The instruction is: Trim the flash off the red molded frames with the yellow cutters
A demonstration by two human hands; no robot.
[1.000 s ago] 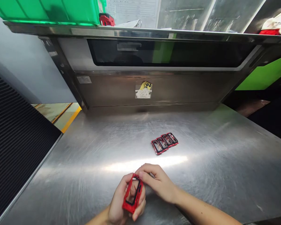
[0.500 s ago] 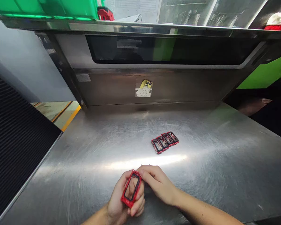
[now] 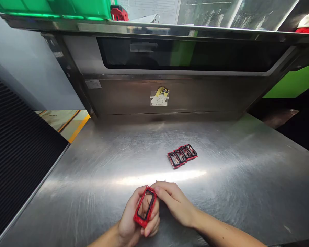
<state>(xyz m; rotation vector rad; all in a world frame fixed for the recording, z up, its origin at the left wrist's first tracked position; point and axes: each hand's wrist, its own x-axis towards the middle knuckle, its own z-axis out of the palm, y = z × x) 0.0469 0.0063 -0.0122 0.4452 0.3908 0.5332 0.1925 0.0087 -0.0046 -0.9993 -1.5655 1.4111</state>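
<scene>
My left hand [image 3: 128, 219] is closed around a red rectangular frame [image 3: 138, 221] with a black inner rim and an open middle. The frame is held tilted, its upper end leaning right, and my fingers show through its opening. At its upper right corner, the thumb and bent fingers of my right hand [image 3: 173, 200] are pinched on the edge; the fingertips are partly hidden. Beyond my hands, several similar red and black frames [image 3: 180, 156] lie side by side in a slanted row on the metal table [image 3: 105, 154].
A metal shelf [image 3: 154, 29] crosses above the table's back, carrying a green bin [image 3: 51, 8] and a red and black object [image 3: 119, 13]. A small clear bag with a yellow item [image 3: 160, 97] is fixed to the back panel. A black ribbed surface [image 3: 20, 154] borders the left side.
The view has shifted very slightly. My hands and the red frame keep nearly the same pose, and the row of frames lies as before.
</scene>
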